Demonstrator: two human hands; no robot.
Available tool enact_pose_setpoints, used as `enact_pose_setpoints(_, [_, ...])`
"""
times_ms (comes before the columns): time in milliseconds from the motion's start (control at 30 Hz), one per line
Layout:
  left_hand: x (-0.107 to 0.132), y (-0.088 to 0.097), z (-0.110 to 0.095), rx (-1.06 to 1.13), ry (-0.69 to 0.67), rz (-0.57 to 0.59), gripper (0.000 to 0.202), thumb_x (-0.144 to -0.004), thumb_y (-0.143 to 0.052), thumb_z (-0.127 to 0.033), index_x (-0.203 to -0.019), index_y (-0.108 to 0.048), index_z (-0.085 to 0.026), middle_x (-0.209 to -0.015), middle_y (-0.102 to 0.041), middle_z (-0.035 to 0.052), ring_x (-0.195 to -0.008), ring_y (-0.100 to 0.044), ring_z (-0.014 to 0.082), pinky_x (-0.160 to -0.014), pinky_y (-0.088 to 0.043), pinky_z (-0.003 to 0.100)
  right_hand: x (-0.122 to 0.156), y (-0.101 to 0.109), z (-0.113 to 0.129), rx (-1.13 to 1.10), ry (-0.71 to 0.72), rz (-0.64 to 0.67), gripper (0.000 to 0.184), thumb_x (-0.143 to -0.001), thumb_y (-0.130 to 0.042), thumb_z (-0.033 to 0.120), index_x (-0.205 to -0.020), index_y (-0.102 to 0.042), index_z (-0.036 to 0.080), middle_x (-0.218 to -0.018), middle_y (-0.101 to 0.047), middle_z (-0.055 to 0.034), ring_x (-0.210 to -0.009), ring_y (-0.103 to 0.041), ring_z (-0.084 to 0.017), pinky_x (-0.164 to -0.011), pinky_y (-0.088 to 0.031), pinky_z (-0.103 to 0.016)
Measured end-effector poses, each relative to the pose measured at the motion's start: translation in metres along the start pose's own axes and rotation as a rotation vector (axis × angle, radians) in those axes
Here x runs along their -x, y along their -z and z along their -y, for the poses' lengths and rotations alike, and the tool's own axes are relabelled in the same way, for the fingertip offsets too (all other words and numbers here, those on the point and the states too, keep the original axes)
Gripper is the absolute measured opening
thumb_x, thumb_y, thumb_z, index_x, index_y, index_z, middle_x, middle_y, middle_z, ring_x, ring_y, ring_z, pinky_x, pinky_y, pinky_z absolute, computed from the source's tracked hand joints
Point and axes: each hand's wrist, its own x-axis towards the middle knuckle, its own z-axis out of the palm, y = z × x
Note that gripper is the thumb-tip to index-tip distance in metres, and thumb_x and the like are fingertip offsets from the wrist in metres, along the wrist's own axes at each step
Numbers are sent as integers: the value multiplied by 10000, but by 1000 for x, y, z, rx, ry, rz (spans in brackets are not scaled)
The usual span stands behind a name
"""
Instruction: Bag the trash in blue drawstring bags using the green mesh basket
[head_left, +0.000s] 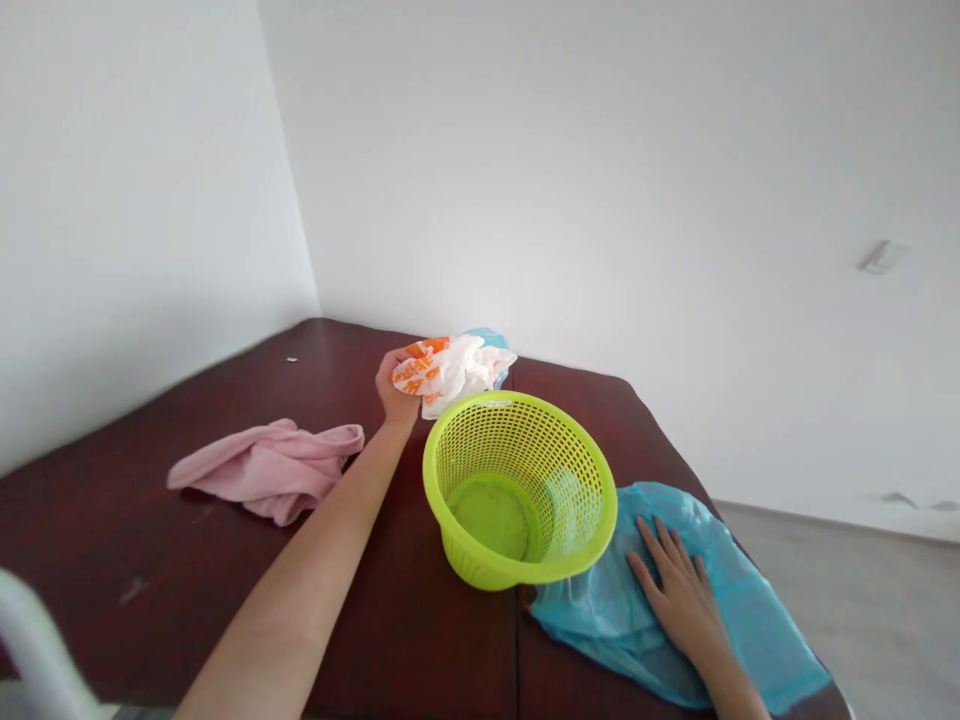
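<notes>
My left hand point(397, 385) reaches to the back of the table and is closed on a crumpled white plastic bag point(466, 370) with orange print. Some light blue plastic point(486, 337) shows behind that bag. On the right, my right hand point(679, 595) lies flat with fingers spread on a blue plastic bag point(600, 635) laid out on the table. Between my hands stands a lime-green plastic basket point(495, 515) with mesh sides, tilted toward me, with nothing inside. The basket's right side overlaps the edge of the blue bag.
A pink cloth point(274, 470) lies bunched left of my left forearm on the dark red-brown table point(225, 390). A small white bit point(292, 359) sits farther back. White walls border the table behind and at left. A blurred pale curved object point(37, 640) is at lower left.
</notes>
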Motion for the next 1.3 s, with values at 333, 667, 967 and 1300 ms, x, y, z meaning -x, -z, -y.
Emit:
enact_pose_setpoints(333, [-39,104,-31,-682,-161,793,208,-960,-738,-256,-1151,-821,-246,-1534,-844,105,-1478,-726,353,-1499,-247,627,-7,-14,-6,-86,-29,-78,978,-1079,-407,902,-1844,-622,331,-1955,-504,-117,-1850,-409,-491,-1488,-270,-851])
enact_pose_setpoints(667, [-110,107,-88,-946,59,1494,895,-901,-835,-345,-1781,-671,-369,-2051,-313,101,-1901,-290,442,-1526,-270,647,-7,-26,-7,-31,-1,-119,938,-1137,-343,833,-1840,-622,278,-1928,-547,-132,-1839,-439,-473,-1493,-302,-814])
enact_pose_setpoints(967, [-108,56,-110,-855,225,1354,425,-799,-825,-213,-1203,-934,-289,-1359,-921,73,-1318,-817,359,-1166,-612,399,-7,-36,-10,-24,10,-168,890,-1174,-313,786,-1816,-657,276,-1902,-583,-120,-1808,-491,-479,-1474,-347,-817])
enact_pose_setpoints(1300, [-90,-83,-48,-692,337,844,384,-805,-1044,-482,-748,-757,-234,-994,-861,205,-1334,-781,506,-1045,-604,476,-7,-44,-9,-51,29,-247,844,-1164,-361,747,-1768,-715,276,-1857,-635,-130,-1765,-548,-500,-1443,-397,-837])
